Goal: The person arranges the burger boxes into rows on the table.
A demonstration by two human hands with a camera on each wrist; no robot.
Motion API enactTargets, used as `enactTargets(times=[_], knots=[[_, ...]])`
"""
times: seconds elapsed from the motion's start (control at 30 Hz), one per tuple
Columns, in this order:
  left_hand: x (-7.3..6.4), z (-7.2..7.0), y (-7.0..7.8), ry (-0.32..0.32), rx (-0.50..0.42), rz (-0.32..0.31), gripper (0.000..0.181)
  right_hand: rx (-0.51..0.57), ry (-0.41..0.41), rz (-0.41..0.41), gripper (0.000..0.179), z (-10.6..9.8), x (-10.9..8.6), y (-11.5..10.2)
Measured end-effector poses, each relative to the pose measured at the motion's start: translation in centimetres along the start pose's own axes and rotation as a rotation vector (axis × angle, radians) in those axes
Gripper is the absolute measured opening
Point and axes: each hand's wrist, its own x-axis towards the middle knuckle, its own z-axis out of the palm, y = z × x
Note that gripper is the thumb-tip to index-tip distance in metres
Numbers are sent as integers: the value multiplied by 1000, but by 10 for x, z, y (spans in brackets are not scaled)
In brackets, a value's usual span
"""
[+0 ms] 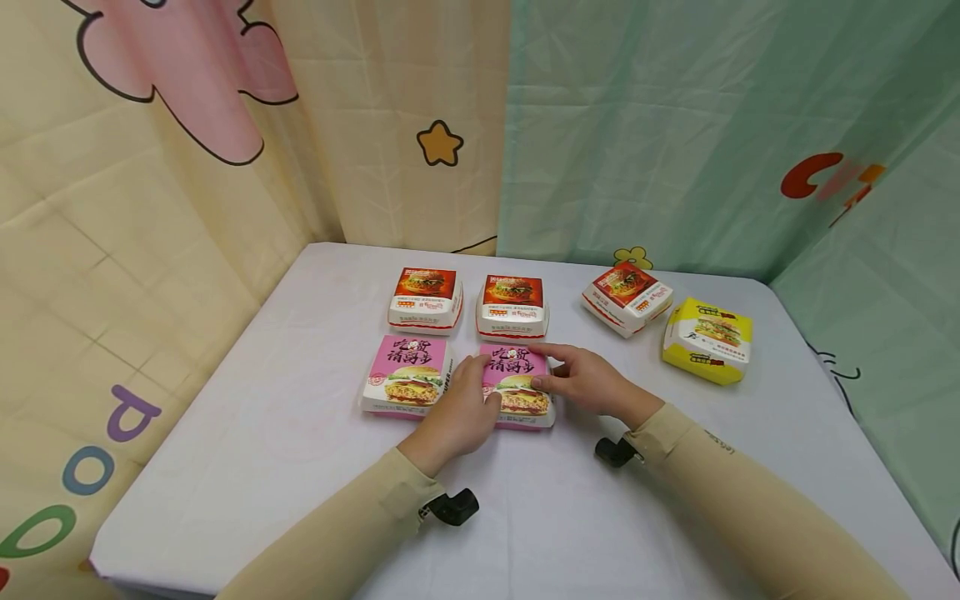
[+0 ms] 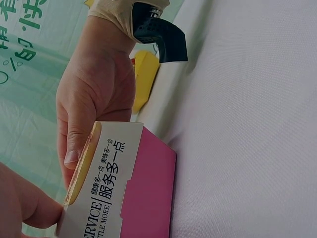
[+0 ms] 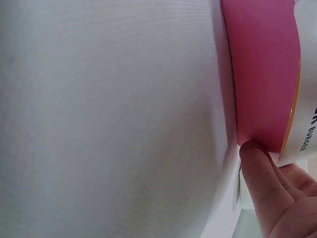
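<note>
Two pink-and-white burger boxes with a burger picture on the lid lie side by side on the white table. My left hand [image 1: 459, 415] grips the left side of the right-hand pink burger box [image 1: 517, 385], its thumb near the front edge. From the other side my right hand [image 1: 592, 381] holds the same box, thumb over the lid and fingers at the far right corner. The right wrist view has those fingertips [image 3: 255, 153] against the box's pink lower wall [image 3: 262, 74]. Close by on the left is the other pink burger box [image 1: 405, 375].
Behind the pink boxes stand two red-and-white burger boxes, one on the left [image 1: 425, 302] and one beside it [image 1: 512, 308]. A third red-and-white box [image 1: 627, 297] sits angled farther right, next to a yellow burger box [image 1: 707, 342]. Patterned curtains [image 1: 637, 125] hang behind the table [image 1: 247, 467].
</note>
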Motion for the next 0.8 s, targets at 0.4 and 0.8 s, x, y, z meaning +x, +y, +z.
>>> enactTargets(times=[0.4, 0.8], knots=[[-1, 0, 0, 3, 10, 3, 65, -1, -1, -6, 67, 0, 0, 1], [-1, 0, 0, 8, 26, 19, 65, -10, 1, -7, 67, 1, 0, 1]])
